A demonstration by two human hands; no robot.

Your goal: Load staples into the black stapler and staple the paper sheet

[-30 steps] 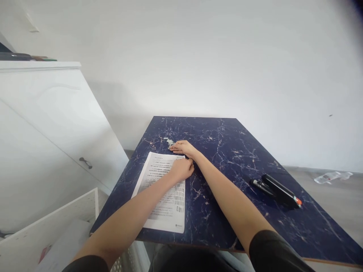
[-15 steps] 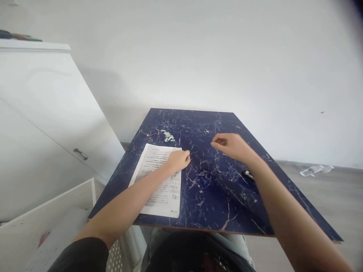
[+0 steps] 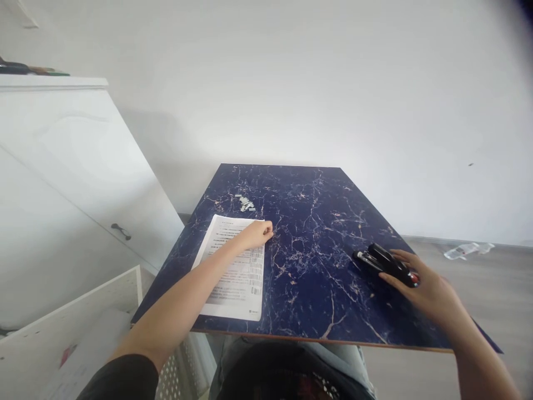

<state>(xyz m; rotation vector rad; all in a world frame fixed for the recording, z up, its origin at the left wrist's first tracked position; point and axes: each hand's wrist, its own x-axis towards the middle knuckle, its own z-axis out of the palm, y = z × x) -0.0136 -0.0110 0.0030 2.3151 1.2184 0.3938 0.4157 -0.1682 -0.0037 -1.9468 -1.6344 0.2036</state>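
Observation:
My left hand [image 3: 259,233] rests over the upper right edge of a printed paper [image 3: 233,278], its fingers curled closed. Whatever lies inside those fingers, if anything, is hidden. On the right side of the table, my right hand [image 3: 422,283] grips the rear of a black stapler [image 3: 389,264], thumb on the near side and fingers on the far side. The stapler's front end points left, and its top looks raised from the lower part. Beyond the paper lies a small pile of staple strips [image 3: 245,204].
A dark blue marbled table [image 3: 308,300] stands against the white wall. To the left are a white cabinet [image 3: 75,166] and a low white open box [image 3: 70,316]. Clear plastic packaging [image 3: 462,251] lies on the floor at right.
My right hand has moved right and toward me from above the table's middle, and now holds the stapler. The left hand stays at the paper's edge, fingers still closed.

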